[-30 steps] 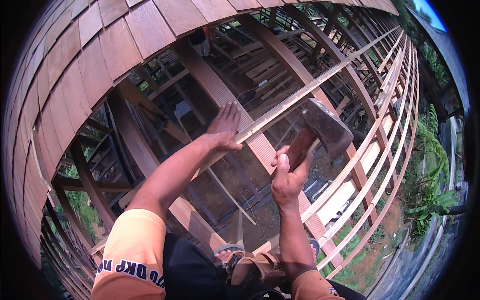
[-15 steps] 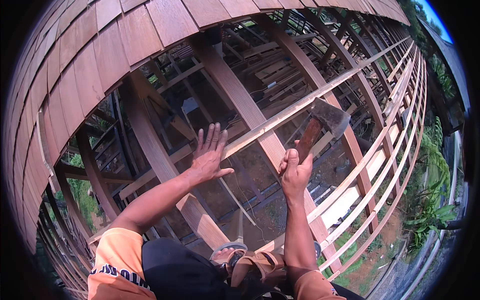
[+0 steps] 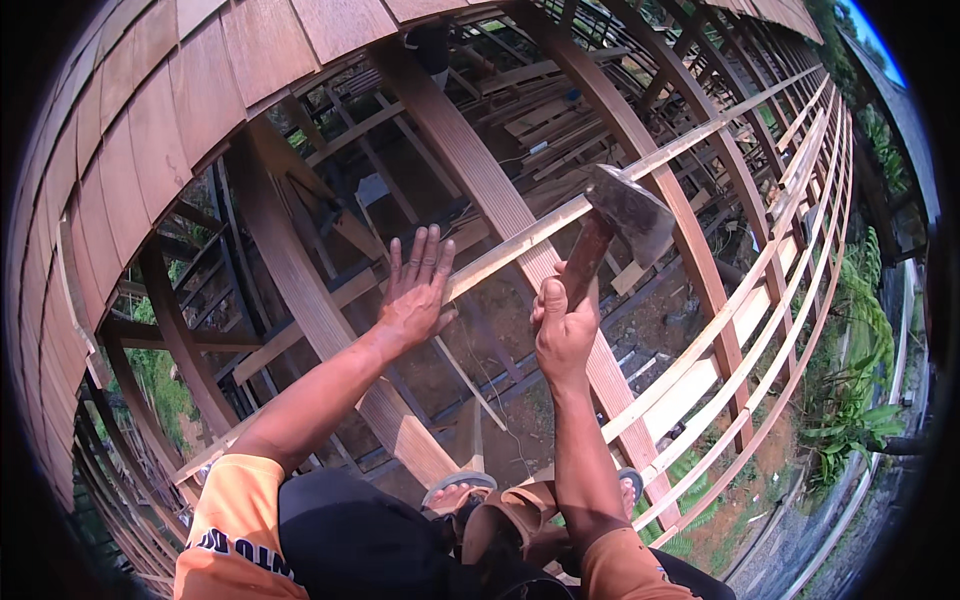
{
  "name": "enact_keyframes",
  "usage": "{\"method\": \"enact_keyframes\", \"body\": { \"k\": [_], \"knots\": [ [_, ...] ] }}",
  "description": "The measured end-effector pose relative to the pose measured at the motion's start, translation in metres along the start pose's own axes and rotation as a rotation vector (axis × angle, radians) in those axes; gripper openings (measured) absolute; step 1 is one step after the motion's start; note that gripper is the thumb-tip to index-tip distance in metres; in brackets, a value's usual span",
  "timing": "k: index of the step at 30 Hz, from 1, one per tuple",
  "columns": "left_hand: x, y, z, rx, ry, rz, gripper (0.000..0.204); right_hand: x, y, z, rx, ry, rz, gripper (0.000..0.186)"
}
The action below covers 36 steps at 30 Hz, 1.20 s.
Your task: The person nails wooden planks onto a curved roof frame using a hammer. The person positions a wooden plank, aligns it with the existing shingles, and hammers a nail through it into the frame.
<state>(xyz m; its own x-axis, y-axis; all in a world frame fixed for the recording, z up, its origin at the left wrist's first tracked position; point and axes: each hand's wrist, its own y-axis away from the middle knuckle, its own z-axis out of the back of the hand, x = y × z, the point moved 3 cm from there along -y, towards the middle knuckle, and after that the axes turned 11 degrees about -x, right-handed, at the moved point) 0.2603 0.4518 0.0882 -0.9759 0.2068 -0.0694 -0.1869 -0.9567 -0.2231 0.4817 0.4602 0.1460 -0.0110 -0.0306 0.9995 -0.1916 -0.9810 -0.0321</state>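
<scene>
My right hand [image 3: 566, 335] is closed round the wooden handle of a hatchet [image 3: 632, 215]. Its broad grey metal head points up and to the right, raised over the roof frame. My left hand [image 3: 412, 298] lies flat with fingers stretched out, at the near end of a thin pale batten [image 3: 545, 232]; it seems to rest on it, though the contact is partly hidden. That batten crosses several thick brown rafters [image 3: 455, 140] and runs off to the upper right. Nothing shows in the left hand.
Overlapping wooden shingles [image 3: 215, 90] cover the roof at the upper left. Several long pale battens [image 3: 745, 400] curve along the right edge. Between rafters are open gaps, with ground and stacked timber [image 3: 560, 125] far below. My sandalled foot [image 3: 458, 490] is on the frame; a person [image 3: 430, 50] stands below.
My right hand has brought the hatchet left and a little upward, its head turning over the batten. My left hand remains flat near the batten's end, thumb drawn closer in.
</scene>
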Motion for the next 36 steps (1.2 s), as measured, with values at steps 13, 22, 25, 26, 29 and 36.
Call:
{"method": "enact_keyframes", "body": {
  "k": [13,22,25,26,29,36],
  "knots": [
    [-0.008,0.002,0.003,0.131,0.001,0.013,0.116,-0.028,-0.011,0.025,0.046,-0.014,-0.182,0.029],
    [-0.004,0.001,-0.001,0.051,-0.005,-0.028,0.116,0.064,-0.009,0.033,-0.328,-0.486,0.768,0.042],
    [-0.008,0.002,0.005,0.048,0.017,-0.045,0.114,-0.101,0.008,0.025,0.137,0.514,0.077,0.025],
    [0.002,0.003,0.009,0.060,0.005,-0.015,0.113,-0.099,0.015,0.017,0.200,0.437,-0.258,0.029],
    [-0.004,0.010,0.006,0.037,0.057,0.005,0.110,-0.087,0.047,0.029,0.219,0.477,-0.277,0.033],
    [-0.011,0.000,0.015,-0.097,0.127,0.126,0.101,0.002,0.018,0.044,0.386,0.658,-0.223,0.044]
  ]
}}
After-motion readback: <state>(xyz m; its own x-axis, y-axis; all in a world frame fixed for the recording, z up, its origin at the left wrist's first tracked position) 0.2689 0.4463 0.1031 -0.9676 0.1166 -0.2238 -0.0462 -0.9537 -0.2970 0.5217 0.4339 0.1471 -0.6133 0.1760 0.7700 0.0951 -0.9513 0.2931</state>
